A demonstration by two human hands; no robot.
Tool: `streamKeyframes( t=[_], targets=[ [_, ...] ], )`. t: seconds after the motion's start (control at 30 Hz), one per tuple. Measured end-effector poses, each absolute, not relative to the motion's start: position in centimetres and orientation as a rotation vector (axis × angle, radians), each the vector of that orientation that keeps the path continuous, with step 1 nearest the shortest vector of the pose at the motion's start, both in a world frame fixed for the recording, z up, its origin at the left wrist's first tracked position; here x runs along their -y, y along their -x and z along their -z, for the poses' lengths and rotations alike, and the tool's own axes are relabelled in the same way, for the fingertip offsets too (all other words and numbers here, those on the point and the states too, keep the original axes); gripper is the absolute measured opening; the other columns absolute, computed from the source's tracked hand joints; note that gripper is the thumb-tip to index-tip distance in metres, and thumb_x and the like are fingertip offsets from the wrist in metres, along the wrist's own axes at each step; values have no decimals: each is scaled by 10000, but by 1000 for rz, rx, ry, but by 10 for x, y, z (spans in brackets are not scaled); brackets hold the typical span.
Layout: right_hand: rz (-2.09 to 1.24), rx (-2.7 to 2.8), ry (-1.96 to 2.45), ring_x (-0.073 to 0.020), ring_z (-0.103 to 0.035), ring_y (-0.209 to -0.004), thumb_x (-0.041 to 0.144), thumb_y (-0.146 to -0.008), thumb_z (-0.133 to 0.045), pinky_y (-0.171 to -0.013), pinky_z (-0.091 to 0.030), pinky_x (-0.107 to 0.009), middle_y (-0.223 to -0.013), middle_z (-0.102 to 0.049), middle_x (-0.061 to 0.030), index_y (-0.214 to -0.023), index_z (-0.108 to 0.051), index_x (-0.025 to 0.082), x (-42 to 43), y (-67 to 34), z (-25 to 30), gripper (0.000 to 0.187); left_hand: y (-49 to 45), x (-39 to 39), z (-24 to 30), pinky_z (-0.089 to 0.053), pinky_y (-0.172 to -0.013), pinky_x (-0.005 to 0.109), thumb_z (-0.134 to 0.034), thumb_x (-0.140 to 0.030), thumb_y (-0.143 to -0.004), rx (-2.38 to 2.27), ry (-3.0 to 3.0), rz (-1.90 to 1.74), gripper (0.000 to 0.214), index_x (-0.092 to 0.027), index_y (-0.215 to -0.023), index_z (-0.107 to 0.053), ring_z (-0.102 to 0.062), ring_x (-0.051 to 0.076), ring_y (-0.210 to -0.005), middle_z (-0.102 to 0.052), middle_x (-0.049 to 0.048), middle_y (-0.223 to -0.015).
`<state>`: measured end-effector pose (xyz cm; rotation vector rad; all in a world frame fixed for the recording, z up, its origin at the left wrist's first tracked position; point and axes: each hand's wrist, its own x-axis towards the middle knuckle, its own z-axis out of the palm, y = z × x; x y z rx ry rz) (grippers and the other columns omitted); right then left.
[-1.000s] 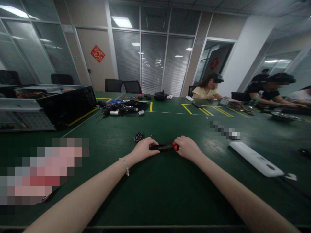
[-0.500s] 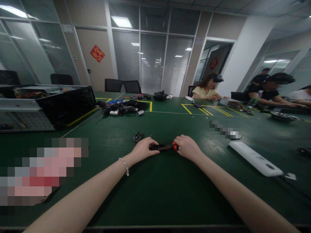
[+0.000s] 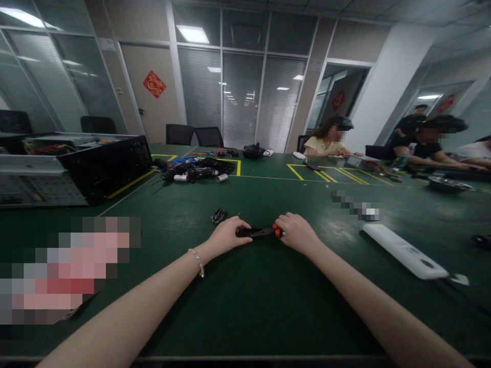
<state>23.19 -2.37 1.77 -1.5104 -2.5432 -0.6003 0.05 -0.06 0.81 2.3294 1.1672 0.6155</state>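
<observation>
Over the green table my right hand [image 3: 295, 231] is wrapped around the red handles of a pair of pliers [image 3: 265, 233]. The jaws of the pliers point left and reach a small black part [image 3: 243, 232]. My left hand [image 3: 230, 232] pinches that part between thumb and fingers; its exact kind cannot be made out. Whether the jaws grip it or only touch it is too dark to tell. Just beyond my left hand lies a small heap of dark pieces [image 3: 219, 215], perhaps screws or clips.
A computer case [image 3: 111, 168] lies at the left, with cables and a drill [image 3: 169, 175] behind the hands. To the right are a white power strip [image 3: 404, 251] and a metal bowl [image 3: 450, 184]. A blurred-out packet [image 3: 76, 271] sits near left. Several people [image 3: 326, 143] sit opposite.
Both hands keep their grip on the pliers and the black part, with hardly any movement. The view has shifted very slightly.
</observation>
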Motion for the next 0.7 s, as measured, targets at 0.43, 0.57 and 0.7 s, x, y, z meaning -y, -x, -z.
streamKeyframes(
  t=[0.43,0.57,0.7],
  targets=[
    [599,2546,1518,-154,-452,-694,145,-689,-486,-611,-315,-256,-790,-572,-54,-769,-559,162,24,-231,-20,110,0,-1,-6,-425,-672,275,-612,-415,-664,-1158,-2349,-628,335,-234,-944,-590,-521,171,-791,-549,12,-910],
    [650,2552,1506,-162,-451,-706,125,-676,-488,-619,-313,-264,-798,-571,-59,-778,-561,158,25,-229,-22,129,1,-2,-5,-428,-666,277,-609,-433,-661,-1146,-2349,-634,345,-233,-941,-587,-519,172,-795,-550,10,-914],
    [646,2558,1508,-161,-453,-704,137,-682,-492,-617,-317,-263,-801,-570,-56,-779,-559,158,25,-229,-22,120,1,-2,-5,-428,-662,280,-606,-431,-665,-1142,-2348,-637,341,-236,-944,-587,-519,174,-791,-548,10,-915]
  ],
)
